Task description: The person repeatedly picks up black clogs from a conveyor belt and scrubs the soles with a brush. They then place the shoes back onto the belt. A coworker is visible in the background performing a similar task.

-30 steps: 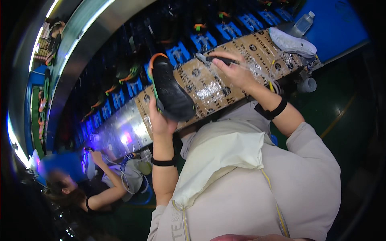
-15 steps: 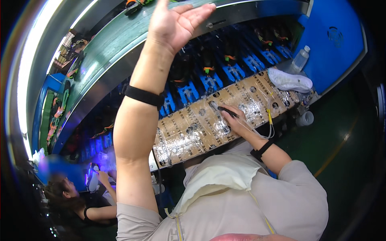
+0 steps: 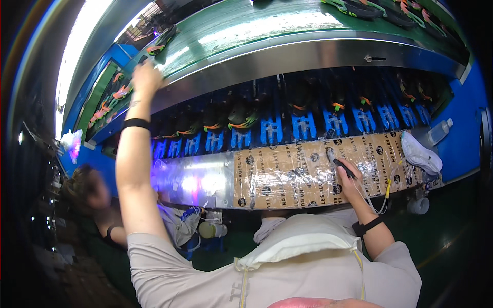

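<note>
My left hand (image 3: 147, 81) reaches over the near edge of the green conveyor belt (image 3: 226, 49) at the far left. Its fingers are curled, with a small dark thing at their tips that I cannot make out. Just beyond it lies a black, orange and green shoe (image 3: 162, 42). Above a bench covered in printed brown cardboard and clear film (image 3: 287, 177), my right hand (image 3: 351, 182) is closed around a slim black-handled tool (image 3: 343, 167). A pale cable (image 3: 371, 203) trails from that hand, and the tool's greyish tip points away from me.
Dark shoes (image 3: 241, 115) sit on blue holders (image 3: 304, 126) under the belt. On the bench's right are a white shoe (image 3: 422, 153) and a clear bottle (image 3: 440, 131). At the left, another person (image 3: 92, 192) is beside a shiny metal bench part (image 3: 197, 177).
My left hand has swung left from an open, raised pose to the belt, its fingers now curled. My view has turned left. The tool stays in my right hand over the cardboard.
</note>
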{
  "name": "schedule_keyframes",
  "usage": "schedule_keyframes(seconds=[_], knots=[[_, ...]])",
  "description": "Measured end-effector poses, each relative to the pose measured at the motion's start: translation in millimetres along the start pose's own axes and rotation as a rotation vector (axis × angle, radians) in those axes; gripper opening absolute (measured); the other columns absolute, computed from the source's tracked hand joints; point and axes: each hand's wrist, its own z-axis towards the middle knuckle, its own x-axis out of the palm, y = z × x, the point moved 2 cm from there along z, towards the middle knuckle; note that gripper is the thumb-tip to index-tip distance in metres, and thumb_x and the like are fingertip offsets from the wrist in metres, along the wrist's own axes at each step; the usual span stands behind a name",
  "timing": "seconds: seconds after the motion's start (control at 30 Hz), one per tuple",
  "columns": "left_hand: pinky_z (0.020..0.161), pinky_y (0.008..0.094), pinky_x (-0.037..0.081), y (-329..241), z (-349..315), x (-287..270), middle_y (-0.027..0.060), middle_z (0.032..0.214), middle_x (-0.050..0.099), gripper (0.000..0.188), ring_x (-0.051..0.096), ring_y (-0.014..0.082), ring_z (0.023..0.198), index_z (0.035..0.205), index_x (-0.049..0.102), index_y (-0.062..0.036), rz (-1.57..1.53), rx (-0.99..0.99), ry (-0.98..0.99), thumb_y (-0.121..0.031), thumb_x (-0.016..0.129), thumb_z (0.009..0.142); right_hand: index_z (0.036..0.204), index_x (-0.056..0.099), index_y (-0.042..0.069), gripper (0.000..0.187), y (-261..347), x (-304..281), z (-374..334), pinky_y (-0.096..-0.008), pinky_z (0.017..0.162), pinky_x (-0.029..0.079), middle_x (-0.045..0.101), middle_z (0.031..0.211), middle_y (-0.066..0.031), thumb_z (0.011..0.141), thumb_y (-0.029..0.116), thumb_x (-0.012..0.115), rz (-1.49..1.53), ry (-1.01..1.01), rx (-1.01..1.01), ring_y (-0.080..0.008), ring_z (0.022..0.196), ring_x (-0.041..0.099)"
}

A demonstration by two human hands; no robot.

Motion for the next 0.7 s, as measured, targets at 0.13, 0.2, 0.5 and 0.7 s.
schedule_keyframes(seconds=[0.13,0.2,0.5,0.7], knots=[[0.109,0.0680,0.044,135,23,60,0.0225,0.151,0.054,0.061,0.054,0.0444,0.142,0.153,0.049,-0.0125,0.286,-0.108,0.193,-0.040,0.066,0.100,0.124,0.074,-0.001,0.028,-1,2,-2,-0.0396,0.092,0.055,0.075,0.112,-0.0184,0.098,0.009,0.070,-0.056,-0.001,0.009,-0.0326,0.103,0.072],[0.111,0.0717,0.041,193,28,80,0.0162,0.149,0.058,0.054,0.054,0.0397,0.143,0.153,0.050,-0.0123,0.247,-0.082,0.201,-0.030,0.059,0.103,0.124,0.075,0.001,0.028,5,4,2,-0.0400,0.092,0.056,0.076,0.110,-0.0179,0.098,0.010,0.071,-0.072,0.003,-0.013,-0.0326,0.102,0.072],[0.087,0.0521,0.055,207,22,74,0.0239,0.103,0.073,0.024,0.069,0.0464,0.100,0.116,0.075,-0.0012,0.013,0.329,-0.102,-0.015,0.070,0.097,0.123,0.075,0.000,0.027,4,7,3,-0.0395,0.088,0.056,0.076,0.110,-0.0186,0.099,0.011,0.071,-0.053,0.002,-0.047,-0.0330,0.099,0.072],[0.070,0.0438,0.053,179,14,-4,0.0151,0.078,0.073,0.058,0.070,0.0243,0.071,0.105,0.079,0.0035,-0.817,-0.318,0.102,-0.052,0.061,0.104,0.123,0.074,-0.002,0.027,4,1,-1,-0.0380,0.092,0.056,0.076,0.114,-0.0194,0.101,0.014,0.071,-0.020,-0.018,0.020,-0.0315,0.103,0.073]])
